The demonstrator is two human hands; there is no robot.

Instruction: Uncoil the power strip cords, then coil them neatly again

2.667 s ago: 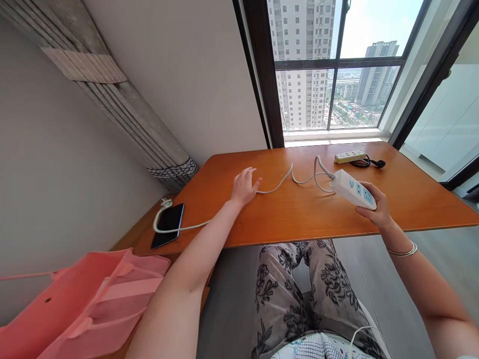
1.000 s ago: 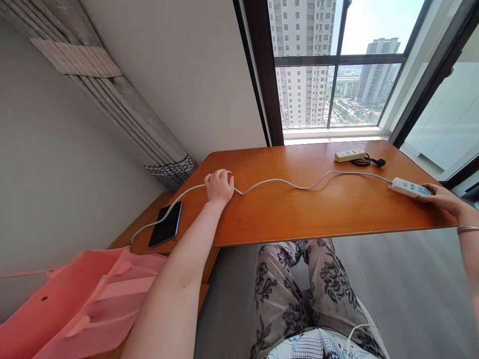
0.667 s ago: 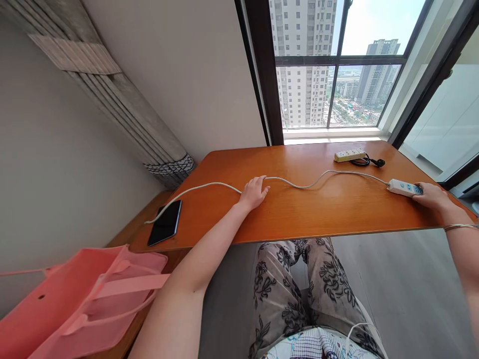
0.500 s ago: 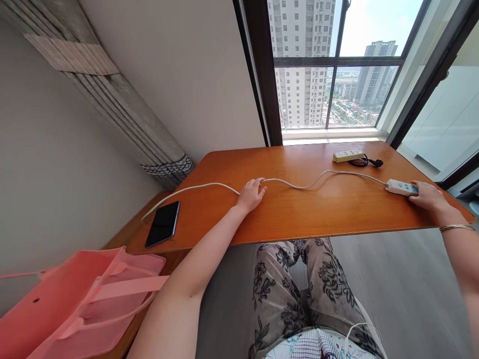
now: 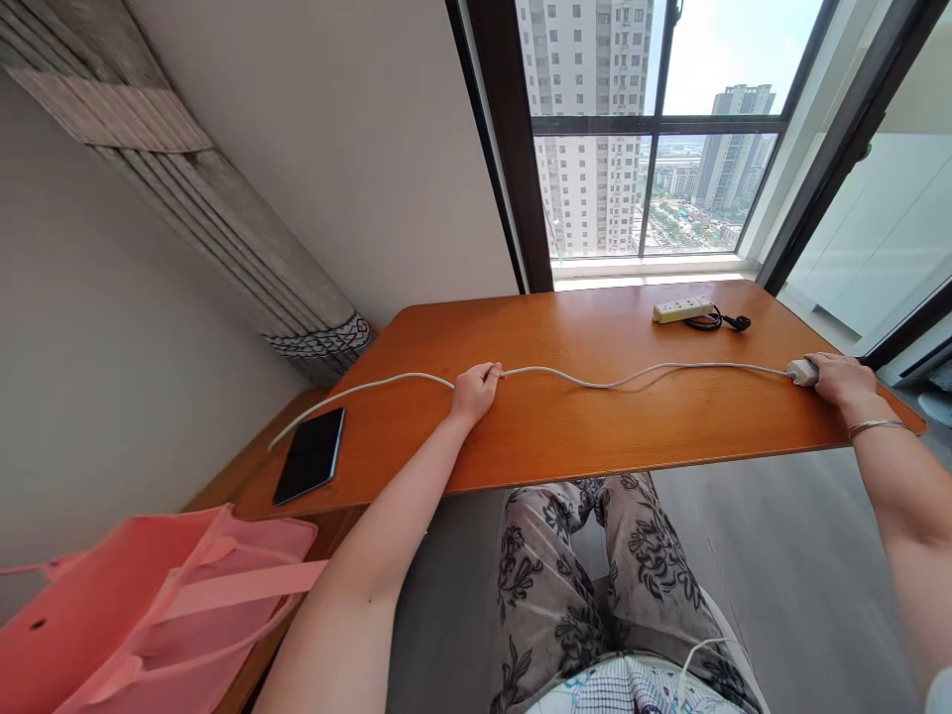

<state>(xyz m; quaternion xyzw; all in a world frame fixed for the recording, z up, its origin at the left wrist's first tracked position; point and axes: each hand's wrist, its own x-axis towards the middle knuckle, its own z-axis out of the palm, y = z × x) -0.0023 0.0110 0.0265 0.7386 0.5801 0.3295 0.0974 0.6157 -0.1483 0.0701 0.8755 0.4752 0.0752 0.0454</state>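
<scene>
My left hand point(image 5: 476, 393) is closed round a white power cord point(image 5: 617, 385) near the middle of the desk. From its far side the cord runs on to the left, past the tablet, and over the desk's left edge. At the right end of the desk, my right hand point(image 5: 844, 381) wraps over a white power strip point(image 5: 802, 372), and only the strip's cord end shows beside the fingers. Between both hands the cord lies in a shallow curve.
A second, cream power strip point(image 5: 682, 310) with a coiled black cord and plug point(image 5: 738, 322) lies toward the back of the brown desk point(image 5: 550, 436). A dark tablet point(image 5: 310, 454) rests at the left end. Beside the desk is a pink bag point(image 5: 185, 595); a window point(image 5: 654, 124) stands behind.
My left hand has closed on the cord and shifted slightly left. My right hand now covers most of the white power strip, and the cord between them is straighter.
</scene>
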